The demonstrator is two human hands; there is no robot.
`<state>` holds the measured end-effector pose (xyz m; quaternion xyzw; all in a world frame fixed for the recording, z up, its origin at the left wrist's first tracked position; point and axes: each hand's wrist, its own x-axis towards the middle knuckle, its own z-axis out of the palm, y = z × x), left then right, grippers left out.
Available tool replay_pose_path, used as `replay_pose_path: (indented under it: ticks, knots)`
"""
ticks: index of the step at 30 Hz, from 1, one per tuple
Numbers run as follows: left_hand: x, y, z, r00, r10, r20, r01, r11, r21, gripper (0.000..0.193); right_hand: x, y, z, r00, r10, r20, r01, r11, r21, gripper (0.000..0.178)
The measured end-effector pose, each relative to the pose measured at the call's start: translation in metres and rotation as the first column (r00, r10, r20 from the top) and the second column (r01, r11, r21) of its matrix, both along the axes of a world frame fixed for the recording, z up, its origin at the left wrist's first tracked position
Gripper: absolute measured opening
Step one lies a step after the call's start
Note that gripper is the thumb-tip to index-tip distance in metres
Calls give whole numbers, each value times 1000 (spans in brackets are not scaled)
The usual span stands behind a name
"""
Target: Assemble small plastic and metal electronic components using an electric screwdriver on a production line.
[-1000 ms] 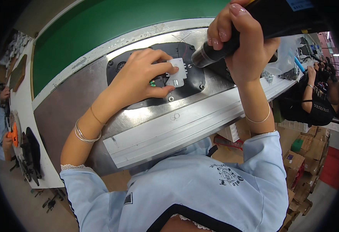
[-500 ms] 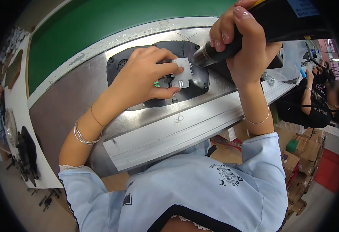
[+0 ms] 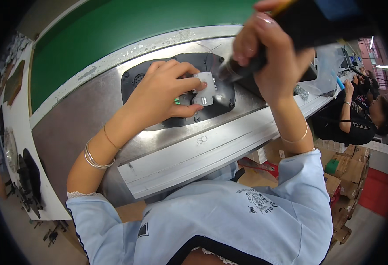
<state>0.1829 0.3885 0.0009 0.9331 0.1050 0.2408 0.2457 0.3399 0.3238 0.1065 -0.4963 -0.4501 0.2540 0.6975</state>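
My left hand [image 3: 161, 88] grips a small light-grey square plate [image 3: 207, 88], fingertips on its top and the thumb along its near left edge. Under it lies a dark, rounded plastic panel [image 3: 224, 98] with round posts along its rim; a bit of green shows below my left palm. In my right hand [image 3: 274, 59] is a black cordless power screwdriver [image 3: 311, 24], smeared by motion. Its nose points left and down, close to the plate's right edge. Whether it touches anything cannot be made out.
The panel rests on a metal worktop [image 3: 70, 104] with a pale metal rail [image 3: 194, 145] along its near edge. Beyond runs a green surface [image 3: 127, 22]. To the right are a clear plastic bag [image 3: 329, 70], cardboard boxes [image 3: 351, 170] and another person [image 3: 353, 110].
My right hand has moved left and slightly down with the power screwdriver, bringing its nose nearer the plate. My left hand keeps its hold on the plate. The whole view has shifted slightly.
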Motion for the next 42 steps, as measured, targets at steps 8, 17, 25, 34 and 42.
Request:
replay_pose_path:
  ticks: [8, 17, 25, 34, 42]
  knots:
    - [-1, -1, 1, 1000, -1, 19, 1, 1000, -6, 31, 88, -65, 38, 977, 134, 166, -166, 967, 196, 13]
    - [-1, -1, 3, 999, 13, -38, -14, 1000, -6, 35, 102, -53, 13, 989, 11, 147, -41, 979, 202, 8]
    - [1, -1, 1, 1000, 22, 21, -22, 1000, 15, 31, 99, -56, 5, 986, 107, 130, -133, 968, 214, 14]
    - [4, -1, 1, 1000, 1, 26, -1, 1000, 4, 32, 109, -69, 35, 943, 94, 319, -173, 958, 229, 28]
    - [3, -1, 1, 1000, 15, 24, -16, 1000, 15, 33, 107, -57, 19, 940, 127, 315, -212, 945, 251, 20]
